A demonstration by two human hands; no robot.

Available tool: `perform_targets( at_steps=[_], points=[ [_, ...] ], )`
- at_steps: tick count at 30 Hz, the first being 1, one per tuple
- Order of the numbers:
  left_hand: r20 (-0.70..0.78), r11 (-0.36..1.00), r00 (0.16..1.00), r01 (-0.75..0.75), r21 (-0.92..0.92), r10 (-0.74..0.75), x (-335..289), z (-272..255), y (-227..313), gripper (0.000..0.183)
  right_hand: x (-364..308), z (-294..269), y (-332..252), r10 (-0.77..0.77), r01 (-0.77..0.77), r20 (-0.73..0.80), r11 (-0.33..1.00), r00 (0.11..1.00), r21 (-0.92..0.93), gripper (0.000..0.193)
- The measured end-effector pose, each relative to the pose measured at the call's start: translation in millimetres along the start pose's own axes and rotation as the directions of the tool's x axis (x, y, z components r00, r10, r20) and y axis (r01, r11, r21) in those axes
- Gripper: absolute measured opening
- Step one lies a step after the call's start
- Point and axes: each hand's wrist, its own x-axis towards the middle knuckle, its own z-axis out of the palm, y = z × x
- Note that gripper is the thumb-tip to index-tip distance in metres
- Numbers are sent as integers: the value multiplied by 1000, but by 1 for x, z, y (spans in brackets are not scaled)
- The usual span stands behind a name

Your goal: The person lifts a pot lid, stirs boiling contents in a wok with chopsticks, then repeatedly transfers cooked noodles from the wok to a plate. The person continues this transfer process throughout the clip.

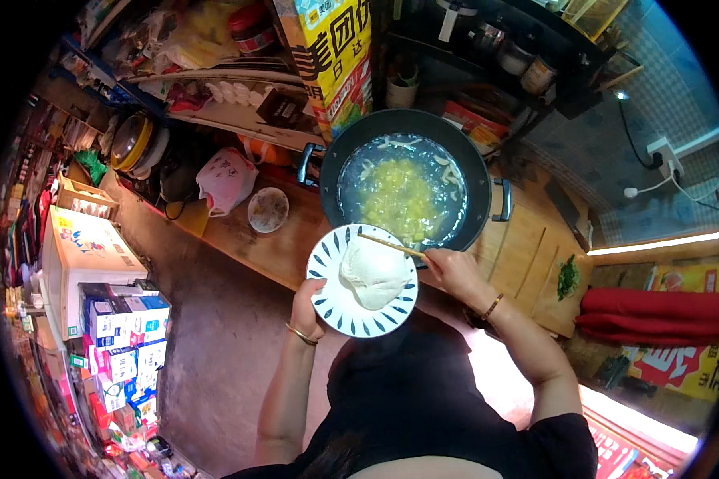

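My left hand [306, 310] grips the left rim of a white plate [333, 306] with dark leaf-shaped marks around its border. A smooth white mound of dough [375, 275] lies on it. In my right hand [457, 276] is a thin wooden chopstick [393, 245], its tip reaching over the upper edge of the dough; whether there is one stick or two I cannot tell. Just beyond the plate stands a wide black pot [470, 160] of bubbling liquid, with yellowish pieces in the middle and pale strips [447, 169] floating near its side. The plate overlaps the pot's near rim.
Left of the pot, a small clear bowl [268, 210] and a white plastic bag [225, 182] sit on the wooden counter [252, 251]. Chopped greens [568, 277] lie on a board at right, by a red rolled cloth [655, 314]. Stacked boxes [124, 327] stand at far left.
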Motion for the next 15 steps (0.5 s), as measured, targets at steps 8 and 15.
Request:
perform_targets(
  at_steps=[8, 15],
  points=[
    [52, 997, 997, 51, 61, -54, 8, -11, 9, 50, 9, -9, 16, -142, 140, -9, 983, 990, -114, 17],
    [54, 992, 992, 110, 66, -113, 13, -17, 15, 50, 26, -18, 36, -258, 257, 21, 949, 966, -185, 14]
  ],
)
